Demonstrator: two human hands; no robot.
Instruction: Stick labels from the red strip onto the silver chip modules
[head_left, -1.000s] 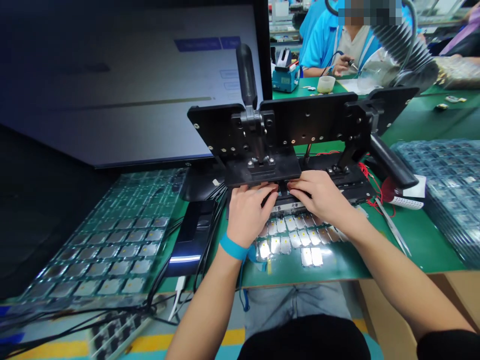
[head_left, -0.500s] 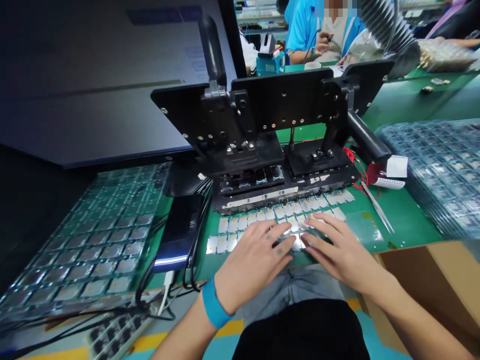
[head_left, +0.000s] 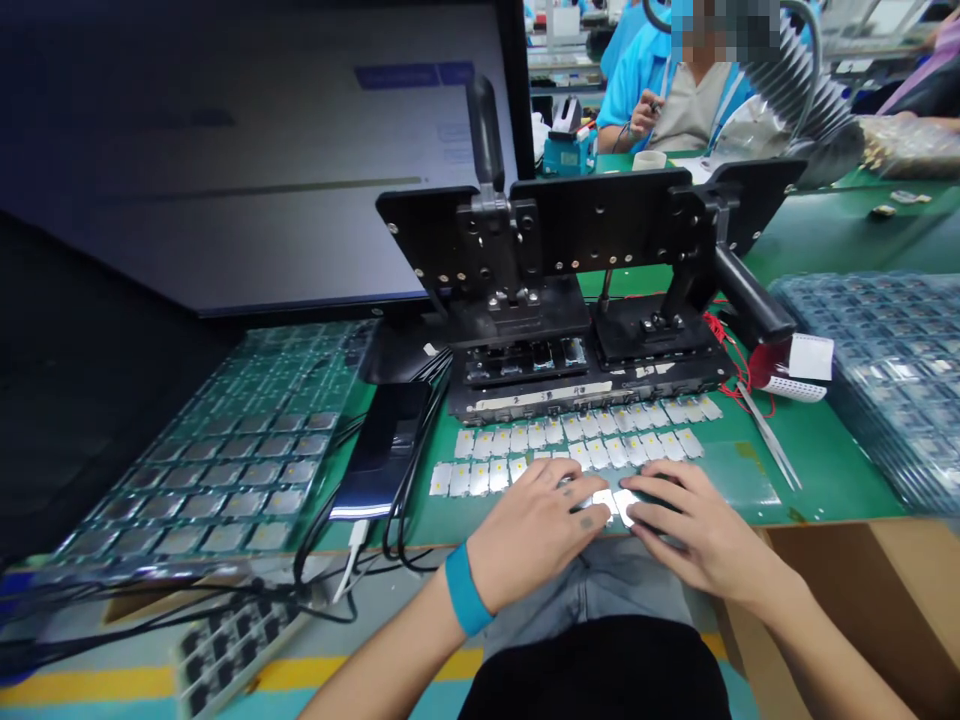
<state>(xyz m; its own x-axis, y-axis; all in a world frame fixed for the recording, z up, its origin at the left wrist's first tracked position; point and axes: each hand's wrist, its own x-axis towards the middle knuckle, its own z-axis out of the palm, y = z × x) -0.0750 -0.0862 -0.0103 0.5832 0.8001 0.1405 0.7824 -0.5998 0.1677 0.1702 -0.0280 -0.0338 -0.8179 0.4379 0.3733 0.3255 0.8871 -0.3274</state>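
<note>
Left hand (head_left: 536, 525) and right hand (head_left: 697, 530) sit close together over the front of the green ESD mat (head_left: 825, 480), fingers curled down, not spread, tips at or on the silver chips (head_left: 570, 450). Fingertips (head_left: 637, 490) of the right hand partly hide the chips beneath them; cannot tell if either hand is pinching one. Chips are flat, shiny and metal-topped, each with a small yellow mark, laid in uneven rows between the hands and the test fixture (head_left: 600, 225). Fixture is black metal, with a drilled upright plate, black-handled toggle clamps and a base (head_left: 592, 390) carrying a white label strip, too small to read. Its open sockets (head_left: 525, 362) show dark, with contents hard to make out. Blue wristband (head_left: 465, 590) on the left wrist. Steel tweezers (head_left: 769, 450) lie on the mat right of the chips, near tangled red wires (head_left: 727, 350). Stacked clear plastic trays (head_left: 877, 370) on the right and a tray of chips (head_left: 225, 450) on the left are glare-streaked, cut off by the frame. Black cables (head_left: 409, 510) run past a flat black device (head_left: 379, 450). Monitor (head_left: 225, 170) text is blurred. Co-worker's hand (head_left: 645, 115) is up beyond the monitor, holding a small tool, hard to make out.
</note>
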